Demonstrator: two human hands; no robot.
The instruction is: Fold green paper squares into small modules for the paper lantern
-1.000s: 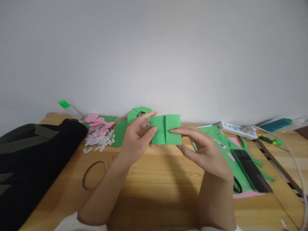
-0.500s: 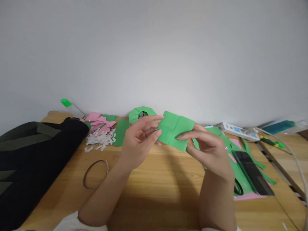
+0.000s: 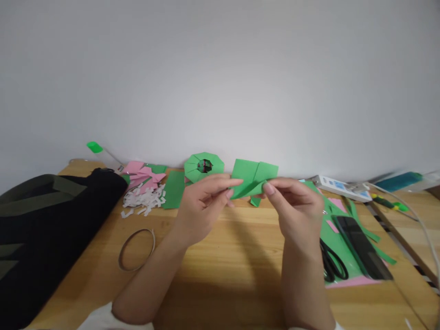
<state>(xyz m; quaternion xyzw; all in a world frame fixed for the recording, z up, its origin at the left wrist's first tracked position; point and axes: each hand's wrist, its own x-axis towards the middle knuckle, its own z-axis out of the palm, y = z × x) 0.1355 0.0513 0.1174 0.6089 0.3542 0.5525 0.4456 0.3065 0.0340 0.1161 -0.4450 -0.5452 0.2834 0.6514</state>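
Observation:
A green sheet of folded paper (image 3: 245, 174) is held up above the table between both hands. Its lower part bends up toward me, and a small flap hangs below. My left hand (image 3: 202, 206) pinches the left edge between thumb and fingers. At the lower right corner, my right hand (image 3: 299, 206) grips the paper with the thumb in front and the fingers mostly behind. Behind my left hand, a round green folded-paper ring (image 3: 192, 167) leans near the wall, with something dark and pink in its middle.
A black bag (image 3: 62, 220) covers the table's left side. Pink paper pieces (image 3: 146, 174), white scraps (image 3: 142, 199) and a thin ring (image 3: 120, 256) lie near it. On the right are black-handled scissors (image 3: 338, 263), a phone (image 3: 360, 247), green sheets (image 3: 343, 240) and a power strip (image 3: 340, 187).
The paper's lower edge has been folded upward toward me. My right hand has shifted its grip, bringing the thumb to the front. My left hand has moved slightly down.

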